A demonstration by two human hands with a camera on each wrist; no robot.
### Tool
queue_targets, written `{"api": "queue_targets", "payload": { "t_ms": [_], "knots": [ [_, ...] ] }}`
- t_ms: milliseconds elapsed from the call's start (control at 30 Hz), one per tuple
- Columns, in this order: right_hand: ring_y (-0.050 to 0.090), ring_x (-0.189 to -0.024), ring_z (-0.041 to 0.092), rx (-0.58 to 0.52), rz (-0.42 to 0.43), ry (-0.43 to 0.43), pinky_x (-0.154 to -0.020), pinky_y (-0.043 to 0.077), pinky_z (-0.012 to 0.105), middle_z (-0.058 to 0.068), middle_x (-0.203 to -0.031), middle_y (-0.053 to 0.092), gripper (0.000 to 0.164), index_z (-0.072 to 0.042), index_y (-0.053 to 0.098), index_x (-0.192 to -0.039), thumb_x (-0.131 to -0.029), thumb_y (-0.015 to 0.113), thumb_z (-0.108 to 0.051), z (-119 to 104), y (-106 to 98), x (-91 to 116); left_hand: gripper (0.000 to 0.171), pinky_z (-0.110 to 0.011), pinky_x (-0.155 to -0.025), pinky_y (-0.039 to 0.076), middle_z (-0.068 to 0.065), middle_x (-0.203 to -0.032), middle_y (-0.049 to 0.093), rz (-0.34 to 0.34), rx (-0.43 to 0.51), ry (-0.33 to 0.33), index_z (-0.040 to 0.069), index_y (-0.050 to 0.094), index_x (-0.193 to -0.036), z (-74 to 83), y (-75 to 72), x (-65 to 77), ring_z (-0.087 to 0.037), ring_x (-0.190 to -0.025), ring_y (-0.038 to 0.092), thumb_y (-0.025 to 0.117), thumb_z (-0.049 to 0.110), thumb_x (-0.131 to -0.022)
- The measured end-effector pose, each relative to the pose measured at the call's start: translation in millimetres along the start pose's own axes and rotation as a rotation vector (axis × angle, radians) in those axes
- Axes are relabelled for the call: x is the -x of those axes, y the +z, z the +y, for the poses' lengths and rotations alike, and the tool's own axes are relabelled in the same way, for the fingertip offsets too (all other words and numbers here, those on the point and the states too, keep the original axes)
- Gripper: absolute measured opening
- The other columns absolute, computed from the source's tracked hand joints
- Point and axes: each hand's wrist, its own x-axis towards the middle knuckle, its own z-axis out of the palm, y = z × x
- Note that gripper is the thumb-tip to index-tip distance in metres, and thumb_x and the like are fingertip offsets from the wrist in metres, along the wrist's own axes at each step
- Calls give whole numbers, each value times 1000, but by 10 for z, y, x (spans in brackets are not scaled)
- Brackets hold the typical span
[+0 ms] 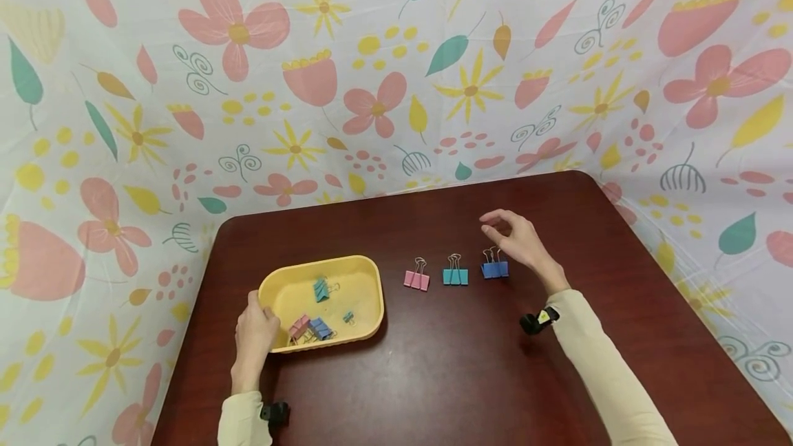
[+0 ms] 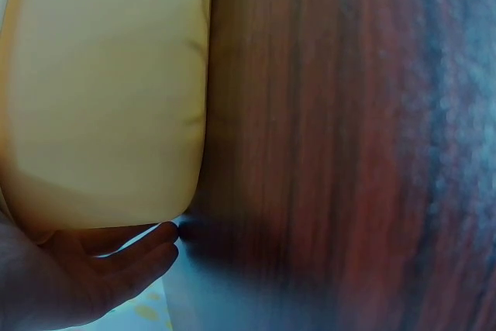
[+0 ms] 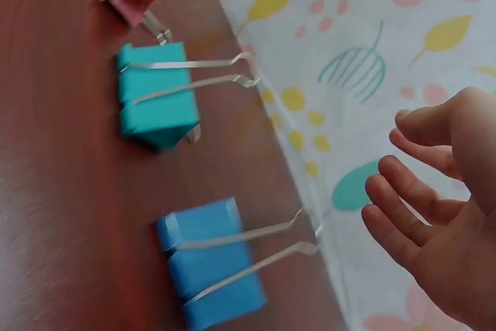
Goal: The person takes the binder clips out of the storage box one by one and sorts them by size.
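Observation:
My left hand [image 1: 255, 330] grips the left end of a yellow plastic tray [image 1: 356, 277], thumb at the rim and fingers along the outer wall. Inside the tray lie a teal binder clip [image 1: 321, 290], a small teal one [image 1: 349, 317], and a cluster with a pink clip [image 1: 299, 326] and a blue clip [image 1: 321, 328]. To its right, a pink binder clip [image 1: 416, 280], a teal binder clip [image 1: 455, 277] and a blue binder clip [image 3: 211, 263] stand in a row. Just beyond the blue one hovers my right hand [image 1: 523, 241], fingers loosely bent, holding nothing.
A dark red-brown wooden table [image 1: 446, 363] carries everything. Behind it and along its sides hangs a white cloth [image 1: 384, 33] printed with flowers and leaves. A black wrist camera [image 1: 534, 323] sits on the right sleeve, another [image 1: 275, 413] on the left.

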Motion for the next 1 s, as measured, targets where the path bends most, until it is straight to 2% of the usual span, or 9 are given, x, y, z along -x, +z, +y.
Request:
{"api": "queue_targets", "payload": {
  "t_ms": [100,233,333,433,567,733,1000],
  "knots": [
    [61,-90,19,11,-11,-28,-76,48,37,0,-102,63,22,-20,61,-108,-88,61,-28,-118,2,-115,37,-52,-66,41,-24,-105,60,4,2,-1,4,39,-126,-6,6,7,-43,-89,58,40,12,-89],
    [60,-90,17,1,-33,-55,-77,48,39,-3,-100,62,19,-24,60,-106,-88,60,-29,-283,35,-239,37,-52,-65,41,-24,-105,60,-3,3,-7,5,38,-126,-6,3,11,-44,-89,57,39,13,-89],
    [60,-89,15,-9,-49,-87,-77,48,38,-3,-99,61,18,-22,61,-106,-88,60,-26,-403,84,-306,38,-52,-65,41,-25,-106,59,-13,3,-7,5,38,-127,-3,-4,8,-44,-90,57,39,13,-90],
    [60,-91,17,-15,-69,-143,-79,48,40,2,-101,62,20,-16,61,-107,-89,59,-24,-525,151,-366,39,-53,-65,41,-25,-108,59,-19,0,-8,5,37,-128,-1,-12,1,-45,-90,57,39,13,-90],
    [60,-90,17,-18,-99,-222,-79,48,43,3,-101,63,21,-14,62,-107,-89,59,-24,-706,246,-456,40,-53,-65,41,-25,-108,58,-26,-2,-12,5,37,-128,-1,-15,-4,-45,-90,57,39,13,-90],
    [60,-87,13,-22,-136,-288,-77,49,39,-1,-98,63,17,-19,63,-104,-88,60,-23,-944,378,-560,38,-51,-65,42,-24,-106,59,-15,-6,-10,5,37,-127,5,-11,0,-43,-88,58,39,12,-90],
    [59,-85,8,-9,-230,-348,-75,49,31,-5,-96,62,16,-21,62,-104,-88,60,-24,-1263,640,-631,37,-52,-66,41,-26,-106,59,-9,-12,-7,3,38,-126,18,-17,9,-44,-89,57,40,12,-90]
  ]
}}
